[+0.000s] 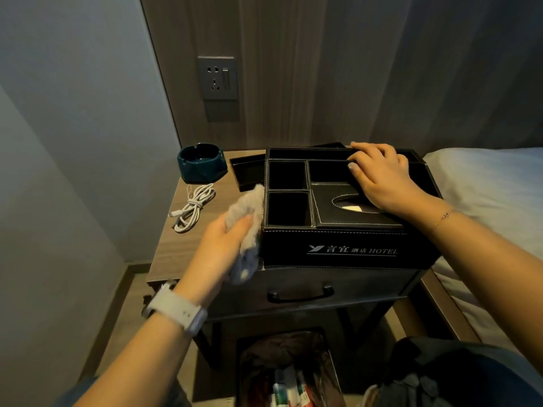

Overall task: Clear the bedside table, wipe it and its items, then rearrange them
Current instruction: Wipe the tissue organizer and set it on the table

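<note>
Wiping step in hand, by my read: left hand point(227, 235), lower centre-left of frame, has its fingers curled round a grey cloth point(245, 230) pressed to the left wall of the black organiser box point(346, 218). Right hand point(382, 177), centre right, lies flat on the box top, fingers nearly straight, gripping nothing, just steadying it. Box sits at the front right of the desk point(173, 251), overhanging the drawer front.

To do this well I would keep the right hand bearing down so the box cannot slide, run the cloth along each wall, then into the open compartments.

Further back, centre left: coiled white cable point(192, 208), then a teal ashtray point(202, 163) and a shallow black tray point(246, 171) just beside the box.

Hard to make out: bin contents at bottom centre are blurred; the box's rear edge is hidden behind the right hand.
</note>
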`<state>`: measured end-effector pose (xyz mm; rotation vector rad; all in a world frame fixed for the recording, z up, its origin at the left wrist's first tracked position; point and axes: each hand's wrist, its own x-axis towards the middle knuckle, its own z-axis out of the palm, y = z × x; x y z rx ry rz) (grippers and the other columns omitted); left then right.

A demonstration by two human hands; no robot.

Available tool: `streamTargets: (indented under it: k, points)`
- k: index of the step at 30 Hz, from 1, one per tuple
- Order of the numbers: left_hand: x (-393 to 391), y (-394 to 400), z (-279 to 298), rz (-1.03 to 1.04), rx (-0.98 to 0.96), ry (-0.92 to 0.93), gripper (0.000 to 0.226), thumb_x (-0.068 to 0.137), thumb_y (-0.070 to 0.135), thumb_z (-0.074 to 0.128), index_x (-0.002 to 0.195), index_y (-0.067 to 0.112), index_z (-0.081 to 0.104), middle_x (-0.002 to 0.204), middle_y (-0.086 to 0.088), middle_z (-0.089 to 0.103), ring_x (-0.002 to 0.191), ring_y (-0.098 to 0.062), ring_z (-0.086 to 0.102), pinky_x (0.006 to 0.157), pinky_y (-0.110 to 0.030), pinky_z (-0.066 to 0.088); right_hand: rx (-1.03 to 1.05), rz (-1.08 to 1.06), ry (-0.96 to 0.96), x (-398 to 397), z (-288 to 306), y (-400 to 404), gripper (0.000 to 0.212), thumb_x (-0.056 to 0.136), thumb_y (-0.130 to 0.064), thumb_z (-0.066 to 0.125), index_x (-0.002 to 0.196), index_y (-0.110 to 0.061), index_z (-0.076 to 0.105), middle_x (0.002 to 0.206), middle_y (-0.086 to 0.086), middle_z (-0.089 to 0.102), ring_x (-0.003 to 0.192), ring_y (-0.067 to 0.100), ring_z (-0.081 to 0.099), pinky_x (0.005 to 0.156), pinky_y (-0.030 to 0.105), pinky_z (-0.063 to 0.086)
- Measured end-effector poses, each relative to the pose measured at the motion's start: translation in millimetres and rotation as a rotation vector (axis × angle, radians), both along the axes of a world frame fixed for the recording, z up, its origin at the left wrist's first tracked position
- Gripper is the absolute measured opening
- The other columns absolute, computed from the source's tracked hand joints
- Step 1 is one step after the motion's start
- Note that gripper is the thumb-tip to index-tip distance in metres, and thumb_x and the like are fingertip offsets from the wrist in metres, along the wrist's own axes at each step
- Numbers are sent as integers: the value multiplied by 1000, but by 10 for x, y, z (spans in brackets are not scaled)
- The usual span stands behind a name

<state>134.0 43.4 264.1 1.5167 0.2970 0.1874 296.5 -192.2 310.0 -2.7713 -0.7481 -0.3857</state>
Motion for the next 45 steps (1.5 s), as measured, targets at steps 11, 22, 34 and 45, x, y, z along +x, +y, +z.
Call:
streamTargets:
  k: [11, 22, 34, 45]
  points:
    - [372, -168, 224, -11, 192, 20, 33, 99, 22, 45, 131, 18, 55, 132, -18, 55, 120, -32, 54, 101, -59, 37, -11, -69, -74, 20, -48, 83, 35, 104, -35, 28, 118, -16, 53, 142, -2, 38, 130, 26, 27, 102, 45, 23]
    - [-367, -296, 165, 120, 265, 113, 29, 100, 21, 46, 122, 4, 54, 114, -14, 61, 111, -30, 58, 84, -33, 46, 191, -124, -264, -67, 34, 43, 32, 97, -26, 41, 101, -7, 67, 111, 9, 53, 109, 28, 44, 91, 38, 33]
    - [-5, -338, -206, 216, 45, 136, 45, 100, 38, 44, 131, 7, 53, 131, -17, 58, 124, -35, 53, 105, -45, 41, 78, -30, -185, 15, -37, 74, 35, 103, -37, 35, 105, -15, 61, 101, 10, 67, 99, 34, 53, 87, 41, 34]
    - [-67, -157, 648, 267, 365, -201, 15, 91, 21, 58, 98, 13, 69, 81, 1, 69, 77, -14, 69, 65, -31, 54, 112, -24, -134, -25, -8, 57, 36, 102, -38, 36, 110, -15, 63, 103, 9, 68, 102, 32, 54, 90, 41, 34]
